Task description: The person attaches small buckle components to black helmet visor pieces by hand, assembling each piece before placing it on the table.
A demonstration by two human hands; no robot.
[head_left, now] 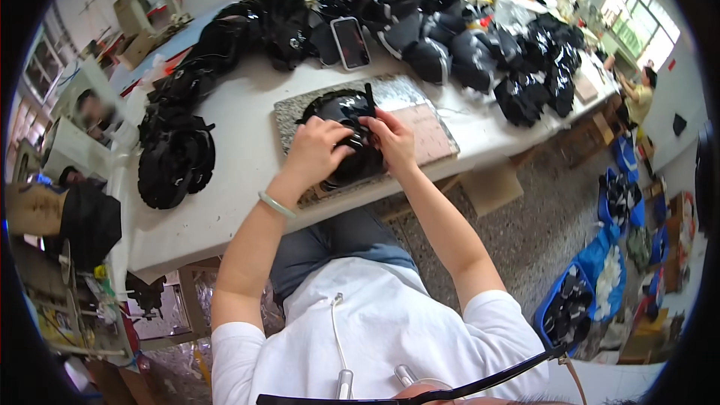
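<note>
A black glossy leather-like piece point(346, 109) lies on a speckled stone slab point(291, 114) in front of me. I cannot make out its exact kind. My left hand point(319, 150) rests on its left side, fingers bent and closed against the black material. At its right edge my right hand point(391, 139) pinches the piece between thumb and fingers, beside a narrow black strap point(369, 97) that sticks up. My fingers hide part of the middle. A pinkish flat board point(424, 133) lies on the slab's right side.
The white table point(240, 180) carries a long row of glossy black pieces point(232, 34) along its left and far sides. A phone point(350, 43) lies beyond the slab. Blue bins point(566, 307) stand on the floor at right; a person point(641, 97) sits farther off.
</note>
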